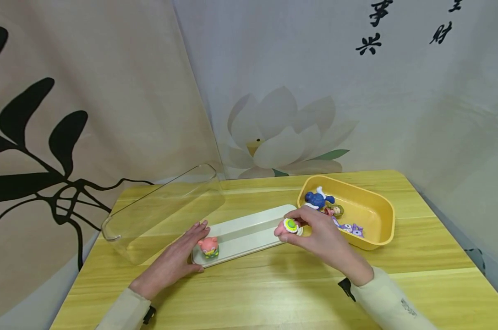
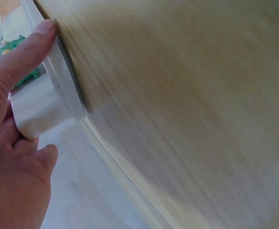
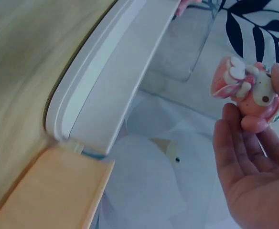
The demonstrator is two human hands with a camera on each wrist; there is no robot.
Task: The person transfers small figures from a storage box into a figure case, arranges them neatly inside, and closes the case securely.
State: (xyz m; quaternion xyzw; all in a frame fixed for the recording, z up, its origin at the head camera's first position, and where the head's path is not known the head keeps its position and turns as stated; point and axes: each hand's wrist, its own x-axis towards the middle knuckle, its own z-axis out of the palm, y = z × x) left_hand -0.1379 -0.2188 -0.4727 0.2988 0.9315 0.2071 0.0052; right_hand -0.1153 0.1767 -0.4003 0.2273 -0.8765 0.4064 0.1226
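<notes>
A long white tray (image 1: pixel 240 234) lies at an angle on the table. My left hand (image 1: pixel 175 259) spans its left end, thumb on the near edge and fingers on the far edge; in the left wrist view the thumb (image 2: pixel 32 47) presses the rim. A pink figurine with a green and yellow lower part (image 1: pixel 208 245) stands on that end, beside the fingers. Over the tray's right end my right hand (image 1: pixel 320 236) pinches another pink figurine (image 3: pixel 254 98), with a white muzzle, between thumb and fingers. Its yellow-green and white side (image 1: pixel 291 225) faces up in the head view.
A yellow bin (image 1: pixel 370 220) stands right of the tray, holding a blue figurine (image 1: pixel 316 200), a brown-and-red one (image 1: pixel 334 211) and purple pieces (image 1: pixel 351 228). A clear cover (image 1: pixel 166 215) lies at the back left, by the table's edge. A printed curtain (image 1: pixel 290 68) hangs behind.
</notes>
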